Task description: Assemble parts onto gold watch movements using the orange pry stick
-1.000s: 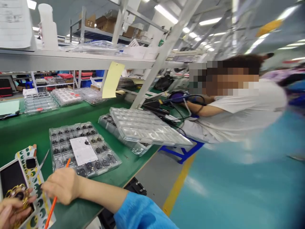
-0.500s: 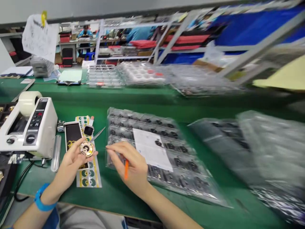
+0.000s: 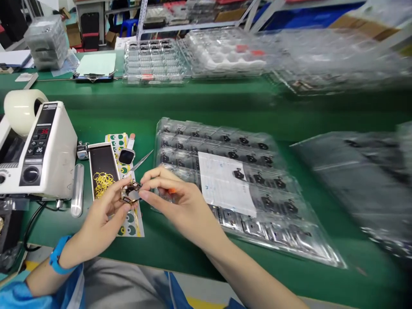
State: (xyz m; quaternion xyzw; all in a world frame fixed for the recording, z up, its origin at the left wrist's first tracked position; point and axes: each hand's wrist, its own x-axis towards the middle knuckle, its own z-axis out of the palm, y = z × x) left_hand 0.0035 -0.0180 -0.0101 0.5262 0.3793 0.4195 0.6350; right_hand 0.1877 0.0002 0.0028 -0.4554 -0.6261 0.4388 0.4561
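My left hand (image 3: pixel 104 216) grips a small round metal part (image 3: pixel 129 192) between thumb and fingers, above a strip of green and yellow stickers (image 3: pixel 130 223). My right hand (image 3: pixel 175 199) has its thumb and fingertips pinched at the part's right edge; an orange thing (image 3: pixel 172 190) shows between its fingers. Behind the hands lie the pointed metal tips of a tool (image 3: pixel 141 161) and a small square dark-faced device (image 3: pixel 126 156). A narrow box (image 3: pixel 102 161) holding yellow rings stands left of the stickers.
At left is a white tape dispenser (image 3: pixel 53 150) beside a clear tube (image 3: pixel 77 191). A clear tray of dark parts (image 3: pixel 289 231) with a paper sheet (image 3: pixel 222 184) fills the middle right. Plastic bags (image 3: pixel 347 184) lie farther right; more trays (image 3: pixel 154 64) stand behind.
My right hand has moved left and up to meet the part in my left hand. The part is now tilted differently. The view has dipped and come closer to the table.
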